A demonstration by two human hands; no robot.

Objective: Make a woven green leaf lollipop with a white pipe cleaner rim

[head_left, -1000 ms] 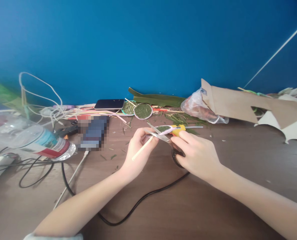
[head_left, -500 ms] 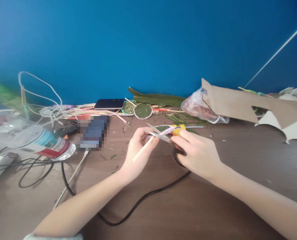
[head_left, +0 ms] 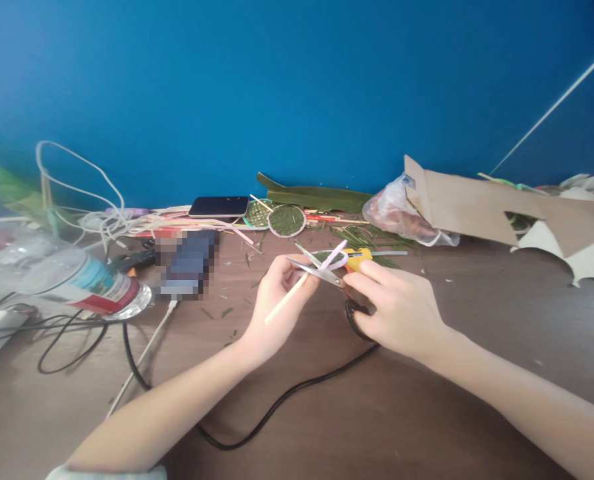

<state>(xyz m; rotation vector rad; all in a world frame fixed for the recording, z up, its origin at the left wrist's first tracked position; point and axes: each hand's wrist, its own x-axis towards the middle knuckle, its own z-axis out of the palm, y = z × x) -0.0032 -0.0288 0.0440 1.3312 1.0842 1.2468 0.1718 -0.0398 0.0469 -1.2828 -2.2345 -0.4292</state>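
My left hand (head_left: 275, 303) pinches a thin pale stick (head_left: 285, 299) that slants down to the left; a pink strip (head_left: 333, 255) rises from its far end. My right hand (head_left: 399, 308) grips black-handled scissors (head_left: 321, 271), whose silver blades are parted around the stick at my left fingertips. A yellow glue gun (head_left: 357, 257) lies on the brown table (head_left: 427, 400) just behind the blades, and a black cable (head_left: 277, 403) runs from under my right hand toward me.
A plastic water bottle (head_left: 71, 280) lies at the left among white and black cables. Two phones (head_left: 187, 261) sit behind, next to round woven leaf discs (head_left: 287, 221), green leaves (head_left: 317, 197), a plastic bag (head_left: 394, 213) and cut cardboard (head_left: 481, 207).
The pink strip has swung upward at the scissor blades, and the blades look slightly more parted. Both hands stay in nearly the same place.
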